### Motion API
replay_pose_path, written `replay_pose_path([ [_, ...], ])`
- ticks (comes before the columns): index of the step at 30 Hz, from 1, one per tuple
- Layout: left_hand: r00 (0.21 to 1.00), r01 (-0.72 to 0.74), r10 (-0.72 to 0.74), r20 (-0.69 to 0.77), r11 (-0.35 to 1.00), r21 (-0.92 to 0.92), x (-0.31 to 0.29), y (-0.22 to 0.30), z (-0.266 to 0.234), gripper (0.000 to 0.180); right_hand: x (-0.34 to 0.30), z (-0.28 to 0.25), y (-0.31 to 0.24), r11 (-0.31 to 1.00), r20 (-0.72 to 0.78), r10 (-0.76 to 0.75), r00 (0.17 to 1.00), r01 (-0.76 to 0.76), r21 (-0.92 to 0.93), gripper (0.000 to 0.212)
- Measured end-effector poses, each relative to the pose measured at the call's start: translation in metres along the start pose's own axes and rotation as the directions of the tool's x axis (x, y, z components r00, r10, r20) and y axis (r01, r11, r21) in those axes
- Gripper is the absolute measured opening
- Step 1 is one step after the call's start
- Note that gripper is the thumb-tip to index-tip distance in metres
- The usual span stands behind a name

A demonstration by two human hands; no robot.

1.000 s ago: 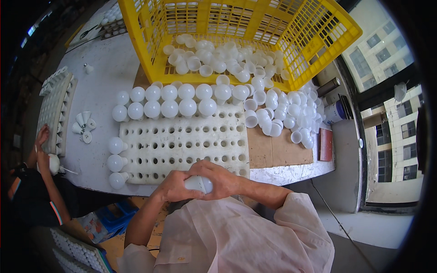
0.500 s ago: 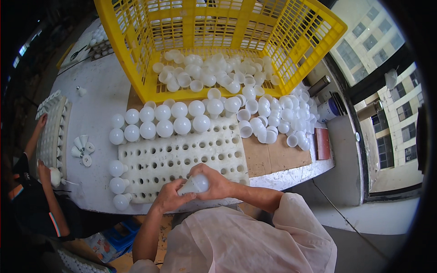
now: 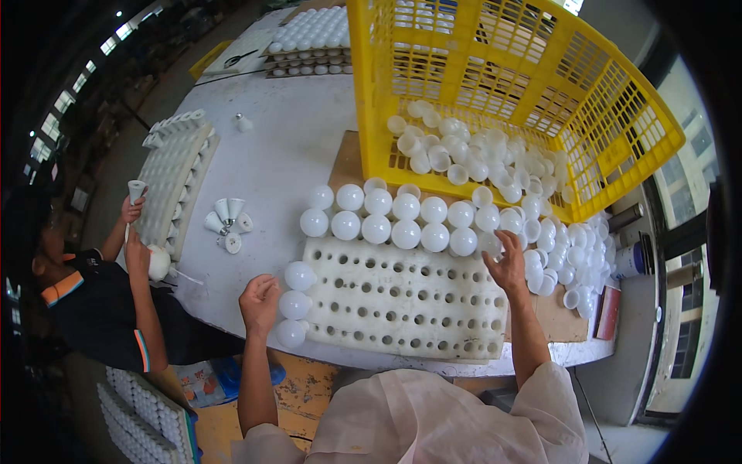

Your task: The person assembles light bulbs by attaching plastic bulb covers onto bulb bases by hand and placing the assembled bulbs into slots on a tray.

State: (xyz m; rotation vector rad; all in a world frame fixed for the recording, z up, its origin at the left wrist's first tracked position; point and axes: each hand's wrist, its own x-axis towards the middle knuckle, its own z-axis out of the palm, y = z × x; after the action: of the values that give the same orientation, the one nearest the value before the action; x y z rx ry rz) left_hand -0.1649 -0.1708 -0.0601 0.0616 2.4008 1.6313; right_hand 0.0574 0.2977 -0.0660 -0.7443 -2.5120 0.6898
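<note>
A white foam tray point(image 3: 402, 298) with rows of holes lies in front of me. Along its far side stand two rows of white light bulbs point(image 3: 406, 233), domes up. My right hand point(image 3: 506, 267) is at the right end of the nearer row, thumb and fingers around a light bulb point(image 3: 488, 243) they partly cover. My left hand point(image 3: 259, 304) hovers left of the tray, fingers curled together with nothing visible in them. Beside it, several bulbs point(image 3: 294, 305) stand along the tray's left edge.
A yellow crate point(image 3: 371, 116) holding white bulb covers point(image 3: 456, 151) stands at the back. More loose covers point(image 3: 568, 259) lie on cardboard at right. White cone-shaped bulb bases point(image 3: 224, 216) sit at left. A co-worker point(image 3: 100, 301) at far left holds a similar base point(image 3: 136, 190).
My hands have parted: the bulb they held together is gone from between them. The right hand has gone to the bulb row, the left to the tray's left side. The view has swung left.
</note>
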Motion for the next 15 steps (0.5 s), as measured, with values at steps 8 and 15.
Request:
replay_pose_path([
  [8, 0.976, 0.062, 0.107, -0.188, 0.692, 0.719, 0.168, -0.108, -0.076, 0.058, -0.062, -0.008, 0.062, 0.940, -0.240, 0.283, 0.929, -0.220, 0.259, 0.038],
  [15, 0.952, -0.230, 0.296, 0.080, 0.514, 0.826, 0.240, -0.189, -0.119, 0.056, -0.107, -0.023, 0.077, 0.886, -0.256, 0.457, 0.852, -0.409, 0.220, 0.038],
])
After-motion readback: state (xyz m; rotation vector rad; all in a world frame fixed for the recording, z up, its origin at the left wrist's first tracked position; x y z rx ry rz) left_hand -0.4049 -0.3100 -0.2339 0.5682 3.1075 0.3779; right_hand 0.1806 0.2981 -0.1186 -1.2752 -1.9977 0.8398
